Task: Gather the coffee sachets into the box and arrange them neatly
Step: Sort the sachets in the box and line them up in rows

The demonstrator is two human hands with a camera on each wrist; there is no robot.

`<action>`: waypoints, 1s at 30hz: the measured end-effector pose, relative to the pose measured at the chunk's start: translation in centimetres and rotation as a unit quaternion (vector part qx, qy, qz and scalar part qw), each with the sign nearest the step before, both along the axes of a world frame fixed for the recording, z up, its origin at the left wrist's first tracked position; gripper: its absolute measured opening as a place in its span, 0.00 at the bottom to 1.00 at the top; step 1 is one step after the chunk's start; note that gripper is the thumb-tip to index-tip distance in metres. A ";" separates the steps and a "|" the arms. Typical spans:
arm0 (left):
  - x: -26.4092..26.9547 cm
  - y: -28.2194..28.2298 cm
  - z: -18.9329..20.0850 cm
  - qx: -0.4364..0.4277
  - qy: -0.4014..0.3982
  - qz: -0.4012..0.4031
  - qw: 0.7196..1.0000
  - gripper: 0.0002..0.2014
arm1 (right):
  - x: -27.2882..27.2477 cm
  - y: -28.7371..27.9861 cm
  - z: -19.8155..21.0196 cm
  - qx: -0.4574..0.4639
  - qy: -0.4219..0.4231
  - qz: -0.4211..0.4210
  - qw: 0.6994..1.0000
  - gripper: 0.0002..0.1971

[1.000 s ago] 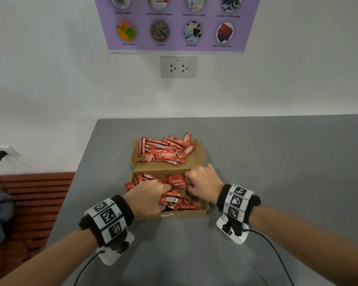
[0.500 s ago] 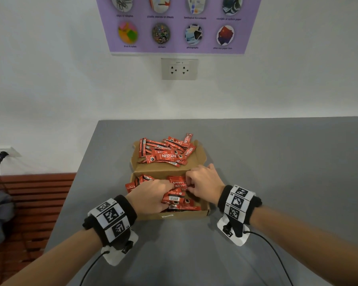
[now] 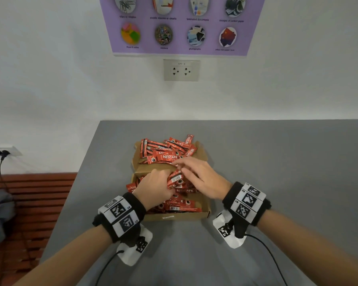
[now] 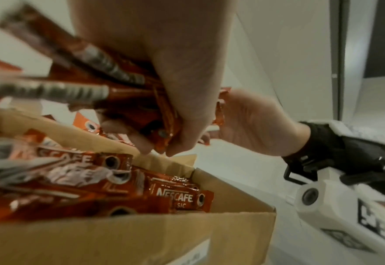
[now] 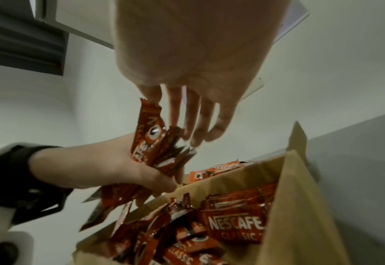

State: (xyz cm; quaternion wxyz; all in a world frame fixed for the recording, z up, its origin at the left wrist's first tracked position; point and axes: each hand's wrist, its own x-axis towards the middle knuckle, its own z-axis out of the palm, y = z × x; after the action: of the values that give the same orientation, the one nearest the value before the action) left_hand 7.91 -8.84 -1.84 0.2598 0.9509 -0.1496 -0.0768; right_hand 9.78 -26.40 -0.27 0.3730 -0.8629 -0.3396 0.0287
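On the grey counter (image 3: 256,162) the box (image 3: 174,216) lies open, its near tray holding loose sachets (image 3: 182,203) so they can be squared up. Above it the left hand (image 3: 153,187) is clenched round a bundle (image 3: 175,179), likely to bring its ends level. The right hand (image 3: 203,177), fingers (image 5: 195,114) straight and spread, touches the bundle's tip, seemingly tapping strays in. Farther off, more sachets sit heaped on the lid (image 3: 201,155), probably awaiting their turn

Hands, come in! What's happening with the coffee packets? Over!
Left hand grips a bunch of sachets. Right hand open, fingers reaching to the bunch. More lie in the box and on its flap. Nothing blocking.
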 end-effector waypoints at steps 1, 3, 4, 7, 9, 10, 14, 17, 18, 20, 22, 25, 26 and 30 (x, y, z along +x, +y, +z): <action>0.0 -0.2 0.1 0.003 -0.007 -0.002 1.000 0.15 | -0.2 0.1 0.1 0.015 -0.007 0.009 1.000 0.19; 0.1 -0.4 0.3 0.009 -0.014 0.001 1.000 0.14 | -0.3 0.2 0.4 0.022 -0.029 0.022 0.999 0.16; 0.2 -0.4 0.4 0.020 -0.014 0.005 1.000 0.12 | -0.3 0.2 0.3 0.010 -0.048 0.032 0.998 0.13; 0.2 -0.4 0.5 0.036 -0.002 -0.003 0.999 0.05 | 0.2 0.1 0.2 -0.010 -0.099 0.059 0.993 0.11; 0.0 0.3 0.3 0.022 0.018 0.005 1.000 0.03 | 0.9 -0.5 0.5 0.001 -0.137 0.033 0.990 0.14; 0.0 0.8 0.2 0.005 0.027 0.025 0.999 0.06 | 1.3 -1.0 0.9 0.018 -0.146 -0.005 0.989 0.12; 0.8 2.8 0.8 -0.128 -0.005 0.143 0.981 0.04 | 2.3 -3.0 1.7 0.041 -0.053 -0.120 0.991 0.06; 0.9 2.1 2.6 -0.249 -0.047 0.151 0.956 0.04 | 2.1 -2.7 0.6 -0.047 0.016 -0.073 0.996 0.07; 0.8 1.7 3.1 -0.282 -0.045 0.142 0.948 0.06 | 2.0 -2.5 0.3 -0.055 0.036 -0.059 0.996 0.08; 0.5 1.0 3.5 -0.305 -0.017 0.114 0.945 0.07 | 1.8 -2.1 0.0 -0.042 0.058 -0.045 0.996 0.12; 0.4 0.7 3.5 -0.277 0.008 0.074 0.958 0.07 | 1.6 -1.8 0.0 -0.025 0.063 -0.037 0.997 0.14; 0.4 0.6 3.3 -0.245 0.026 0.055 0.968 0.09 | 1.4 -1.6 0.0 -0.017 0.085 -0.035 0.996 0.12; 0.5 0.7 3.1 -0.242 0.029 0.060 0.968 0.08 | 1.4 -1.7 -0.1 -0.010 0.088 -0.034 0.995 0.10; 1.1 1.4 2.2 -0.315 0.075 0.147 0.935 0.02 | 1.4 -2.1 -0.6 0.065 0.090 -0.105 0.988 0.12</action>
State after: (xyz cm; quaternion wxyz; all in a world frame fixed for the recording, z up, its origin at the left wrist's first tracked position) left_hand 8.97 -7.42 0.32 0.5651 0.8230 -0.0049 -0.0581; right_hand 11.15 -28.55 -0.82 0.4587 -0.8614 -0.2138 0.0446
